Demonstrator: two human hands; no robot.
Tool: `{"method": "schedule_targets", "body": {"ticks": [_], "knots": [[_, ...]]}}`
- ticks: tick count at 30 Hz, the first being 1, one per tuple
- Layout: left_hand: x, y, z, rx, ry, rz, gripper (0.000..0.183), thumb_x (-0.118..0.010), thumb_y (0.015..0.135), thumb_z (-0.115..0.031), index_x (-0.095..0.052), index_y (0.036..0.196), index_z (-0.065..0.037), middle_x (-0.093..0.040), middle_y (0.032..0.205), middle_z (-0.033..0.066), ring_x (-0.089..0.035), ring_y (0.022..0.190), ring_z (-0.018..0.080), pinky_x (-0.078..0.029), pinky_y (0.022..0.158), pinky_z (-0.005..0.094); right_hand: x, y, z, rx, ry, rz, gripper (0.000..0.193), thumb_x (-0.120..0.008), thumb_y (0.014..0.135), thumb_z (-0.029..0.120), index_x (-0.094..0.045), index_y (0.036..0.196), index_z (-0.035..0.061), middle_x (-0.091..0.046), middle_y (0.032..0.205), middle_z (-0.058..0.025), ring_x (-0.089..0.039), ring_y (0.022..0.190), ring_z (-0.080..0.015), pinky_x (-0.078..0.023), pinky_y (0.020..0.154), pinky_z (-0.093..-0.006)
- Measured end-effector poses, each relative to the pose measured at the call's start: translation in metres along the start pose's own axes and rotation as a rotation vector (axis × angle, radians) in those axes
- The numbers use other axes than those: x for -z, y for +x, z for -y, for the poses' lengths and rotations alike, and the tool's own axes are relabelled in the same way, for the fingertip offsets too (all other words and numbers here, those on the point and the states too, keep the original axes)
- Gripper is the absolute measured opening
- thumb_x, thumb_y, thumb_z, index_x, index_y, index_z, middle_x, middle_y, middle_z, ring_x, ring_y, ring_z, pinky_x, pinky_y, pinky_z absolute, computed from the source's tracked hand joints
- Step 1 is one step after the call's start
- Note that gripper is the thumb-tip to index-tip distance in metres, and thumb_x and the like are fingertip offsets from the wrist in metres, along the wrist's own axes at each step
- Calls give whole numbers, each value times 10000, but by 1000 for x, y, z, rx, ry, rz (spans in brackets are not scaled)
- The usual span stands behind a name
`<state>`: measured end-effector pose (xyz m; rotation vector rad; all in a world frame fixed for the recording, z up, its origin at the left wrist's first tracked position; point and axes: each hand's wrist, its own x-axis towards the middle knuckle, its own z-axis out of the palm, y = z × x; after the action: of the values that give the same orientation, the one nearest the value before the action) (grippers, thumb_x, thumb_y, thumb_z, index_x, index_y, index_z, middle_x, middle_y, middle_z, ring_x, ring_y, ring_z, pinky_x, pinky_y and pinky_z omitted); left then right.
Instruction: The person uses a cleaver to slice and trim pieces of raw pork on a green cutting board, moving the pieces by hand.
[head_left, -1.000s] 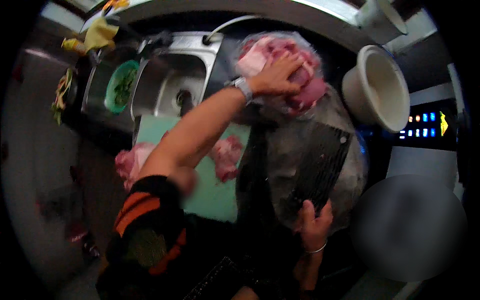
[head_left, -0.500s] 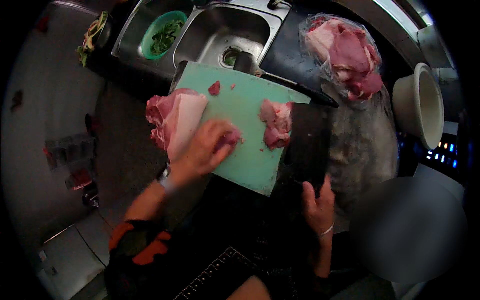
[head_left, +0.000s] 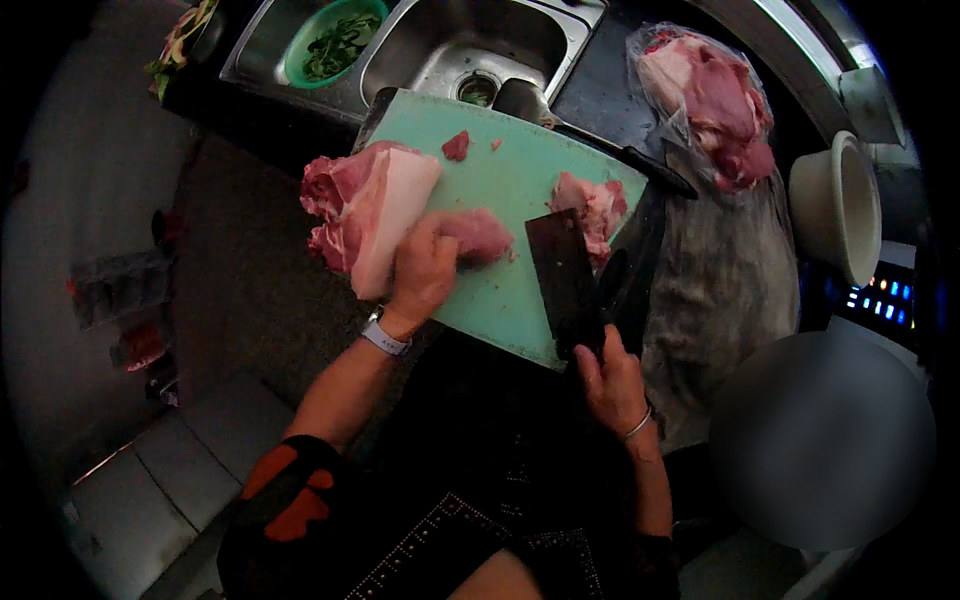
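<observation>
Cleaver (head_left: 558, 262), dark and rectangular-bladed, now sits farther left than half a second ago, over the pale-green cutting board (head_left: 490, 305), held in the closed right hand (head_left: 615, 387). The left hand (head_left: 422, 270) curls around a pink raw-meat lump (head_left: 480, 236) on that board.

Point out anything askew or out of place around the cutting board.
The large meat slab looks odd: its left side juts past the edge of the green cutting board rather than lying fully on it.
</observation>
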<state>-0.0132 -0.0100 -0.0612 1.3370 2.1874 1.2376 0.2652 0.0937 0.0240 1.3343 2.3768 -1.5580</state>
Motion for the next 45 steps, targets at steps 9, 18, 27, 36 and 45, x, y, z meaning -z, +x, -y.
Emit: {"method": "schedule_targets", "body": {"ticks": [9, 18, 27, 36, 45], "knots": [[-6, 13, -16, 724, -798, -100, 212, -463, 857, -26, -564, 1040, 5, -573, 896, 35, -559, 835, 134, -486, 731, 287, -7, -1, -3, -25, -48, 172, 243, -590, 953, 139, -431, 1052, -15, -605, 762, -322, -608, 773, -510, -464, 607, -545], [-24, 14, -40, 302, -204, -101, 694, -697, 793, -119, -340, 1364, 49, -504, 1229, 166, -508, 1167, 257, -429, 1006, 377, 10, 9, -7, -69, -45, -57, 281, -585, 949, 137, -441, 1119, -34, -599, 762, -336, -599, 769, -523, -467, 607, -550], [-19, 19, -35, 348, -72, -33, 667, -708, 767, -69, -401, 1353, 8, -543, 1200, 156, -558, 1109, 259, -455, 978, 381, 9, 6, -14, -84, -12, -28, 327, -619, 938, 145, -468, 1140, -64, -592, 718, -300, -623, 671, -449, -447, 528, -460], [-13, 29, -37, 616, -869, 17, 532, -557, 764, 26, -430, 1280, -13, -554, 1182, 131, -569, 1075, 194, -491, 904, 318, 11, 5, -1, -82, 24, -40, 278, -597, 949, 130, -453, 1116, -41, -585, 713, -315, -609, 715, -496, -451, 534, -495], [-6, -5, -46, 298, -51, 178, 563, -635, 792, -9, -429, 1316, -28, -556, 1182, 159, -582, 1035, 240, -506, 852, 348, 16, -1, 3, -7, -103, -166, 320, -611, 948, 143, -491, 1171, -54, -571, 682, -259, -596, 586, -402, -423, 494, -425]]}}
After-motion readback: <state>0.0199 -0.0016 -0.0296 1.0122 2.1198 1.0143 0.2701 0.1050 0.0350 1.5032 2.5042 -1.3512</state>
